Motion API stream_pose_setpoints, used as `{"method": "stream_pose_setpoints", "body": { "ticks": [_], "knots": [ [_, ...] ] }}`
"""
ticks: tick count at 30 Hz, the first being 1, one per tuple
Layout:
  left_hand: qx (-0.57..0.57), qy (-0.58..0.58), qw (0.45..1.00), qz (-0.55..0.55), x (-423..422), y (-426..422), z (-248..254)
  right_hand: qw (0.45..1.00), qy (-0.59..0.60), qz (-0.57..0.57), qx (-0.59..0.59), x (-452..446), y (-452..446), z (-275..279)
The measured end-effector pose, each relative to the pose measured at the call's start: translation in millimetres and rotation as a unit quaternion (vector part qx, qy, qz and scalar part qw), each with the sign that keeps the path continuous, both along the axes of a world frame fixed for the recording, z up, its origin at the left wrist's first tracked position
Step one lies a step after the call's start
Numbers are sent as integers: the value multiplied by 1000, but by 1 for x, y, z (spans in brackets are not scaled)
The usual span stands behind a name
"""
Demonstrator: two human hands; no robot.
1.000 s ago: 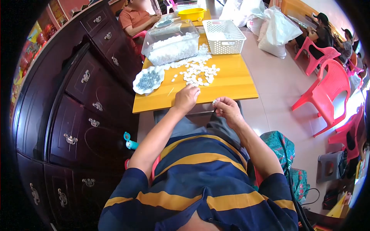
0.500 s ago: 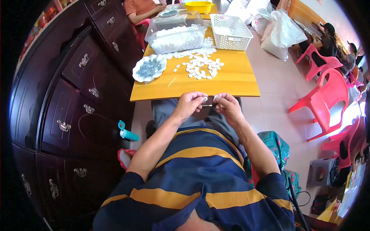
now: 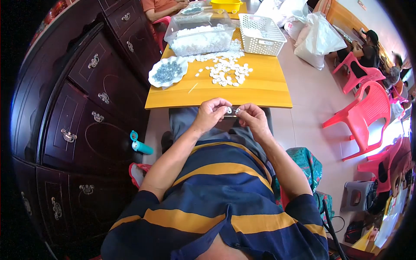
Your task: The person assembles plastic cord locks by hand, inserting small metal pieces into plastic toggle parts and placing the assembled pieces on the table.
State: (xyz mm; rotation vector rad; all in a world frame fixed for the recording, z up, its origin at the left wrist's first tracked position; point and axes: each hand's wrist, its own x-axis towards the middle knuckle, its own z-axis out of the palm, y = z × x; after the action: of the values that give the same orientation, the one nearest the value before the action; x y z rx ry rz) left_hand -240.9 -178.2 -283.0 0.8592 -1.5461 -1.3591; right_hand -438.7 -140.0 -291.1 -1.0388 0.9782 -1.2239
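Note:
Just past the near edge of the yellow table [image 3: 255, 97], my left hand [image 3: 211, 115] pinches a small white piece [image 3: 229, 110]. Close beside it, my right hand [image 3: 253, 120] pinches another small white piece [image 3: 238, 111]; a thin thing seems to show between the two, too small to make out. Loose white pieces [image 3: 227, 80] lie scattered on the table. To their left a white scalloped dish [image 3: 155, 80] holds small grey-blue parts [image 3: 168, 71]. A thin stick [image 3: 193, 88] lies near the front. Behind, a clear bin [image 3: 197, 43] is heaped with white pieces.
A white perforated basket [image 3: 264, 45] stands at the table's back right. Dark drawers [image 3: 82, 121] rise on the left. A teal bottle [image 3: 142, 147] is by the drawers. A red chair [image 3: 364, 117] and white sacks [image 3: 318, 41] stand right. Other people sit behind and at right.
My left hand has come back from the loose pieces on the table with a white piece and now meets my right hand at the table edge. The view has tilted down slightly.

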Motion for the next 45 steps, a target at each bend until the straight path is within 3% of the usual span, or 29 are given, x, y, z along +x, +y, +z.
{"method": "stream_pose_setpoints", "body": {
  "ticks": [9,22,34,40,42,44,45],
  "knots": [
    [-35,-49,998,-1,-1,2,0,999,30,6,-19,1,-2,-7],
    [-4,-15,999,-34,-3,1,-5,996,74,28,-46,2,0,-10],
    [15,-18,998,-54,-4,0,-9,995,76,54,35,2,1,-5],
    [3,-4,998,-56,-5,-1,-13,995,22,50,79,5,1,-2],
    [-145,-69,987,11,-10,7,-3,989,-86,21,115,5,0,-5],
    [-156,-106,982,16,-12,18,9,986,-112,20,119,7,-2,-7],
    [-245,-161,955,55,-16,22,15,983,-137,21,123,8,-2,-8]
  ]
}}
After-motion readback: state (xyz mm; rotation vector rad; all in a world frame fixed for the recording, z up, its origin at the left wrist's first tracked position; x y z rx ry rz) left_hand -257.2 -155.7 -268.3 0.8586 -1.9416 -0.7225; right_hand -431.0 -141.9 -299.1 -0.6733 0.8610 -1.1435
